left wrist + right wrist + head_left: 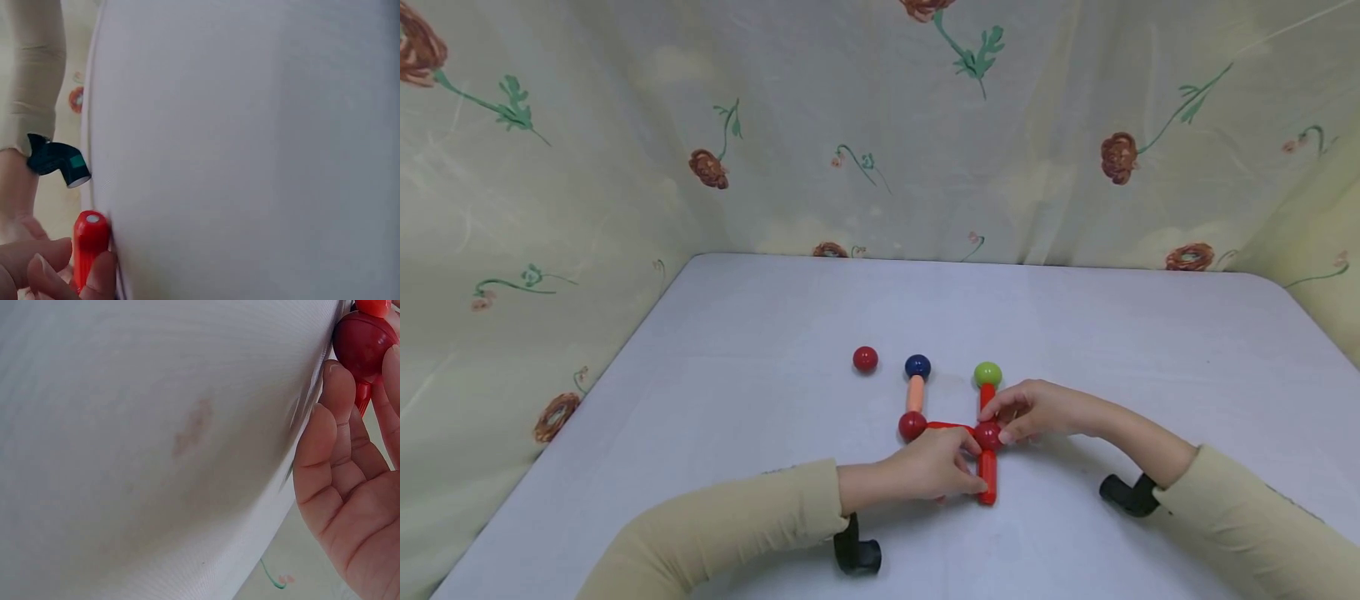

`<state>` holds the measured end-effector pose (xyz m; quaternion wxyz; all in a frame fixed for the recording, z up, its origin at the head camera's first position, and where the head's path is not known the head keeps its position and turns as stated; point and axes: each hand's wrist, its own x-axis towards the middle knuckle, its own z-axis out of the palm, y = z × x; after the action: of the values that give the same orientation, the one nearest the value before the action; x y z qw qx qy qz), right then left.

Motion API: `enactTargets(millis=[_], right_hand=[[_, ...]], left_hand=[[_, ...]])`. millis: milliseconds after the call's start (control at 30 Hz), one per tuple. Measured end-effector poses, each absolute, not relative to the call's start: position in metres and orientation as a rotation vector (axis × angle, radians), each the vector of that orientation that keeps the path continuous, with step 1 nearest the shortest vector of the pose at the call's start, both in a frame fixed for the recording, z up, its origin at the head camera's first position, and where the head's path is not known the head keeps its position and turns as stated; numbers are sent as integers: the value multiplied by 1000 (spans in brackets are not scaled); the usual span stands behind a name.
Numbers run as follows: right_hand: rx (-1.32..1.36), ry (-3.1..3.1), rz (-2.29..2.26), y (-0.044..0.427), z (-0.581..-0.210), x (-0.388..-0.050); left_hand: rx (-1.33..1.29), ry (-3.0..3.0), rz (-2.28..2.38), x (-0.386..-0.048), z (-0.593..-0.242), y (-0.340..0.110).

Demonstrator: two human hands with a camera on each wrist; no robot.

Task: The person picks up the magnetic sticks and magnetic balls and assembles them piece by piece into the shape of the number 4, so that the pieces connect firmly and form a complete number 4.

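Observation:
With finger and thumb my left hand (928, 468) pinches the near red rod (988, 479). In the left wrist view a silvery spot shows on this red rod's (91, 240) end. My right hand (1048, 408) holds a dark red ball (988, 435) between thumb and fingers; the right wrist view shows the same ball (362, 347) against a red rod. From that ball another red rod (987, 393) runs to a green ball (988, 373). A sideways red rod (951, 426) reaches a second dark red ball (912, 426), joined by a peach rod (916, 393) to a blue ball (917, 366).
A loose red ball (865, 359) lies left of the blue ball on the white table (760, 333). Flower-patterned curtains (790, 108) hang behind and beside the table. A black wrist-camera mount (857, 550) juts below the left cuff, another black mount (1129, 495) below the right.

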<state>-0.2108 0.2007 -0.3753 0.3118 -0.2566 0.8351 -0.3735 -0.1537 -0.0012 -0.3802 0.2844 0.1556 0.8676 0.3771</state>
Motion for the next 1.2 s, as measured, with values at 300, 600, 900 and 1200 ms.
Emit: enactTargets(millis=[300,600,900,1200], right_hand=[[-705,2212,-977,200,-375,-211],[-713,2241,-946,198,-374,-211],[-668,2245,-914,199,-374,-212],[-700,2243,-883,198,-373,-212]], left_hand=[[523,2474,1038,-179,-349,-18],[445,2984,658,-232,-335,-58],[243,2948,448,-251,-351,-80],[181,2896,492,-258,-369,-89]])
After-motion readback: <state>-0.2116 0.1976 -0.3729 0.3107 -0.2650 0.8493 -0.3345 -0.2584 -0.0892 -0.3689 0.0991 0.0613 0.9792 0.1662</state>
